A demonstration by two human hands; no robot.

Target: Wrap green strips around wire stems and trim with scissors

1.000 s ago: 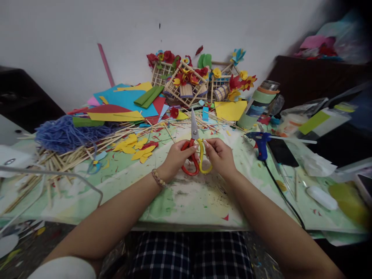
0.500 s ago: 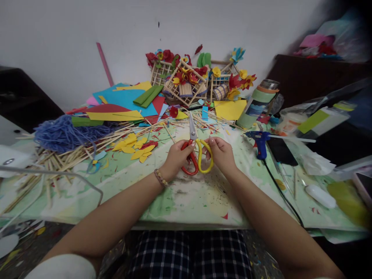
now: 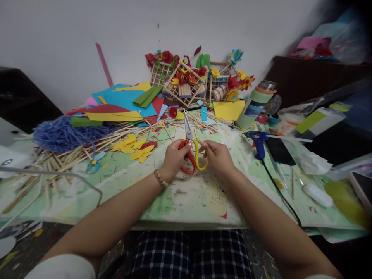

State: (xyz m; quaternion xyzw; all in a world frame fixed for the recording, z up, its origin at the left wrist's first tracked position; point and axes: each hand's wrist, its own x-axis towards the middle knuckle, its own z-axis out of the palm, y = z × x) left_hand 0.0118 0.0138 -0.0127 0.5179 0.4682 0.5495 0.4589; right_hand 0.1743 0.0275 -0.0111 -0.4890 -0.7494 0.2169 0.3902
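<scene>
A pair of scissors [image 3: 188, 131] with one red and one yellow handle loop is held upright over the table, its blades together and pointing away from me. My left hand [image 3: 175, 158] is closed on the red loop, thumb on top. The fingers of my right hand [image 3: 217, 157] pinch the yellow loop from the other side. Left of my left hand lie yellow paper petals [image 3: 141, 152] with a few red ones. Beyond the blades are a small red paper flower [image 3: 173, 112] and scattered thin sticks.
Blue yarn [image 3: 71, 135] and wooden sticks [image 3: 58, 166] crowd the left. Stick frames with paper flowers [image 3: 186, 83] lean against the wall beside coloured paper [image 3: 116, 101]. A bottle [image 3: 255, 104], a blue glue gun [image 3: 259, 144] with its cord, a phone [image 3: 280, 150] and a white mouse [image 3: 318, 195] occupy the right.
The scissors have tilted, their tip swinging to the left. My right hand has shifted slightly left with the yellow loop; my left hand keeps hold of the red one.
</scene>
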